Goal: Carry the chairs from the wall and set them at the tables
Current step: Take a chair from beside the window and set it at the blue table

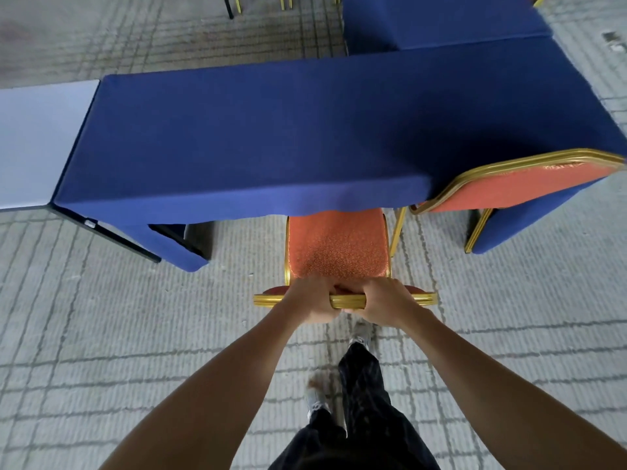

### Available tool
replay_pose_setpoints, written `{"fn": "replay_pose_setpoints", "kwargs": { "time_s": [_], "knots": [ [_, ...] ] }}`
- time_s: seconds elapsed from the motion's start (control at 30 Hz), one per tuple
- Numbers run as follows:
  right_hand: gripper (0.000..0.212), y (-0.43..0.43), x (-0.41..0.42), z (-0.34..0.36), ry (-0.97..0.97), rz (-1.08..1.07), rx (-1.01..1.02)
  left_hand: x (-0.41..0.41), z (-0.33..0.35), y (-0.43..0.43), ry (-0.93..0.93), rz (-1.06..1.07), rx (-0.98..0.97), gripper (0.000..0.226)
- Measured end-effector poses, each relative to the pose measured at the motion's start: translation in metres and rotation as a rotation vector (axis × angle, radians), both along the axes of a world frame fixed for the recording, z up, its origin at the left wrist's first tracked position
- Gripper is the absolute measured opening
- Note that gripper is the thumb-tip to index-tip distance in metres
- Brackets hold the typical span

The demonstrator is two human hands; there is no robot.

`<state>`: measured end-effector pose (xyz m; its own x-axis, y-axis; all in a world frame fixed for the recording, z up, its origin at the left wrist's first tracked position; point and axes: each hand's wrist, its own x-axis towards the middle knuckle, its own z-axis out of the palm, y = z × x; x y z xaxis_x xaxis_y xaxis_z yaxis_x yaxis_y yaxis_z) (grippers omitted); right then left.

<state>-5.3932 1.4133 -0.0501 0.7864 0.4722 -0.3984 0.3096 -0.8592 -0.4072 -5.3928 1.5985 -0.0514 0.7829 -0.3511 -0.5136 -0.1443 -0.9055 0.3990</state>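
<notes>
Between table leg (176,247) and 2nd chair (509,188), left hand (310,300) and right hand (383,301) clamp the chair's (336,247) backrest (348,302).

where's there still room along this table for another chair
Free: the carpet along the blue table near edge, between its left end and the held chair, gripped by the left hand and right hand. Crowded: to the right, the second chair stands close beside it, with little gap.
</notes>
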Motion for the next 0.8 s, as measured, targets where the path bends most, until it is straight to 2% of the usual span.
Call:
{"fn": "replay_pose_setpoints", "kwargs": {
  "time_s": [0.3,0.4,0.5,0.63,0.73,0.8],
  "knots": [
    [0.057,-0.005,-0.024,-0.017,-0.011,-0.014,-0.043,-0.027,-0.013,-0.006,-0.057,0.003,0.072,0.046],
    [0.058,-0.007,-0.026,-0.02,-0.051,-0.025,-0.003,-0.029,-0.01,-0.007,-0.083,0.013,0.059,0.048],
    [0.057,-0.011,-0.028,-0.021,-0.131,-0.004,0.081,-0.031,-0.012,-0.008,-0.127,0.025,0.071,0.041],
    [0.068,-0.013,-0.029,-0.022,-0.187,0.01,0.103,-0.034,-0.013,-0.01,-0.136,0.039,0.089,0.043],
    [0.058,-0.011,-0.029,-0.021,-0.18,-0.007,0.134,-0.034,-0.016,-0.009,-0.127,0.052,0.087,0.049],
    [0.055,-0.011,-0.031,-0.021,-0.169,-0.012,0.133,-0.037,-0.014,-0.01,-0.151,0.061,0.071,0.044]
  ]
}}
